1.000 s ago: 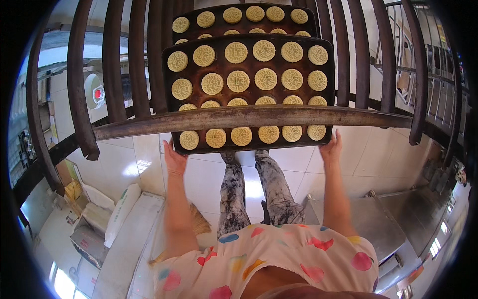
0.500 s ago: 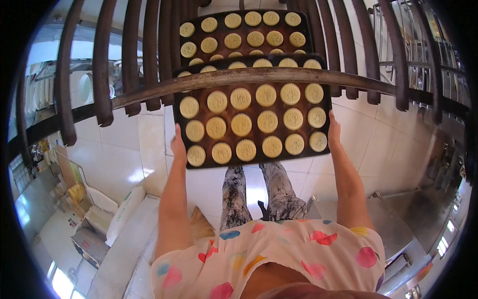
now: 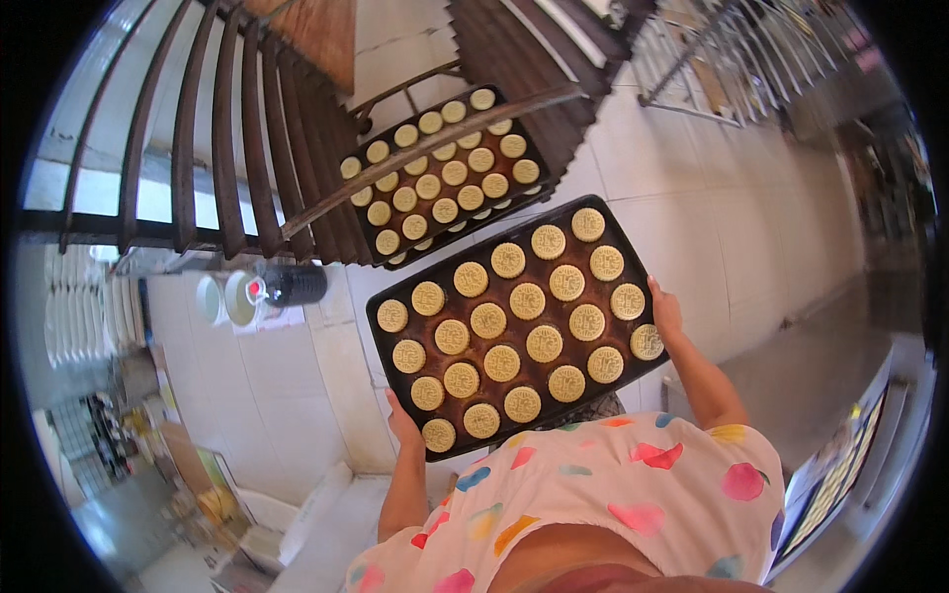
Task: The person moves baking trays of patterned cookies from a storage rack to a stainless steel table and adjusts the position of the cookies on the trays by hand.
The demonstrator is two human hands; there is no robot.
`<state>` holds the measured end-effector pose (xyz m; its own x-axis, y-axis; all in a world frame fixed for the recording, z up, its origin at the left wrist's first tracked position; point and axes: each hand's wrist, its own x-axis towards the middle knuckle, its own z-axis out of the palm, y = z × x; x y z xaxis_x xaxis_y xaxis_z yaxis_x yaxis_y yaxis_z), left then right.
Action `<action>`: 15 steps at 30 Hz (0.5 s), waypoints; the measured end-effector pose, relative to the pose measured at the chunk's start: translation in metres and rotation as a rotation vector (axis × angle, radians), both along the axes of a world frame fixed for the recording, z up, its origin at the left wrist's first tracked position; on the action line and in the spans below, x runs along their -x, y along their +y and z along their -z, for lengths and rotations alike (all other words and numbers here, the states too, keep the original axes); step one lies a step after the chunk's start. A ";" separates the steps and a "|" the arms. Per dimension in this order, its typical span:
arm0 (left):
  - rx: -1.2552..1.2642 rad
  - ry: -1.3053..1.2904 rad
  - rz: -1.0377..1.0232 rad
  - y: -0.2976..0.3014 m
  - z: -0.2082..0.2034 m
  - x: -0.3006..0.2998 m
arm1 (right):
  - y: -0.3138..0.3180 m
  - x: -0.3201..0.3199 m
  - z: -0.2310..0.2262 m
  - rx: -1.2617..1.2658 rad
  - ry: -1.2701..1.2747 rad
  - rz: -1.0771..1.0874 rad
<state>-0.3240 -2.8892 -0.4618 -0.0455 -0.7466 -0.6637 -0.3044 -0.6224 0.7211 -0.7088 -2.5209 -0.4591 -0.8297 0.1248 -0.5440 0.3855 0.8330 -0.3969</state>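
I hold a black baking tray (image 3: 538, 275) in front of my body, tilted so that its right end is farther off. Rows of round, pale yellow stamped pastries (image 3: 502, 364) cover its brown inner surface. My left hand (image 3: 401, 420) grips the near left corner, and my right hand (image 3: 667, 308) grips the right edge, the fingers of both partly hidden beneath. Beyond the tray stands a dark slatted rack (image 3: 514, 69), apart from it. Inside that rack lies another tray (image 3: 423, 206) of similar pastries, with more just below it.
White buckets (image 3: 240, 296) and a dark jug (image 3: 297, 285) stand on the left beside the rack. A metal wire rack (image 3: 736, 64) is at the far right. Nearer on the right, a metal unit holds a tray of pastries (image 3: 830, 474). Pale tiles cover the floor.
The held tray, earlier partly under the rack's front bar, is now outside the rack and closer to my body. It has turned anticlockwise, and the rack has shifted left in view.
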 end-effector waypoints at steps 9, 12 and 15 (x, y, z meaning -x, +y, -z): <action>0.109 0.323 0.306 -0.039 -0.053 0.040 | 0.065 -0.107 -0.048 0.277 0.307 0.416; 0.108 0.382 0.410 -0.048 -0.053 0.053 | 0.069 -0.147 -0.062 0.276 0.349 0.611; 0.073 0.546 0.514 -0.049 -0.049 0.053 | 0.075 -0.195 -0.067 0.161 0.387 0.750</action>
